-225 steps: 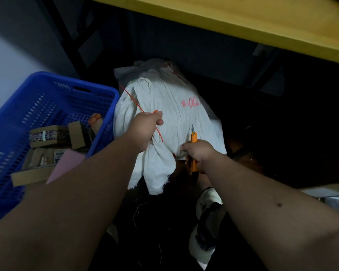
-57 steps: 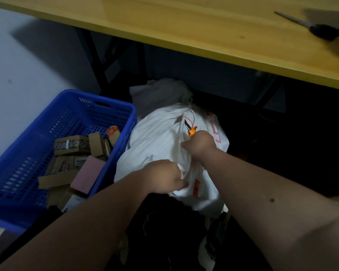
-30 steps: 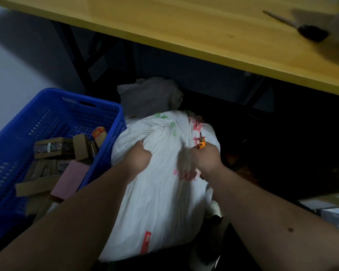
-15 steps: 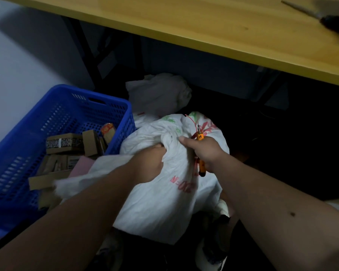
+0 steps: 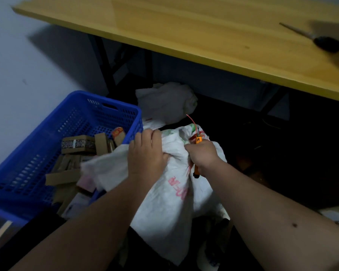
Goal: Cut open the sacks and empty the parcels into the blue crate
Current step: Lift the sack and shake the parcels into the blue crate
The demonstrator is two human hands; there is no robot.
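Tipping white woven sack (image 5: 164, 192) over blue plastic crate (image 5: 47, 153).
Mouth now swung cratewards; left hand (image 5: 146, 153) bunching cloth, right hand (image 5: 203, 155) gripping cloth plus orange cutter (image 5: 198, 139).

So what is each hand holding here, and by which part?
Left hand grips bunched cloth at the white sack's upper end. Right hand holds the same cloth plus the orange cutter by its handle.

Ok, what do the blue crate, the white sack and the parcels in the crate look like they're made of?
Blue crate: likely moulded plastic, going by the uniform colour and perforated walls.
White sack: seemingly soft woven fabric or plastic weave; it crumples and bears printed red marks.
Parcels: probably matte brown cardboard, some taped.
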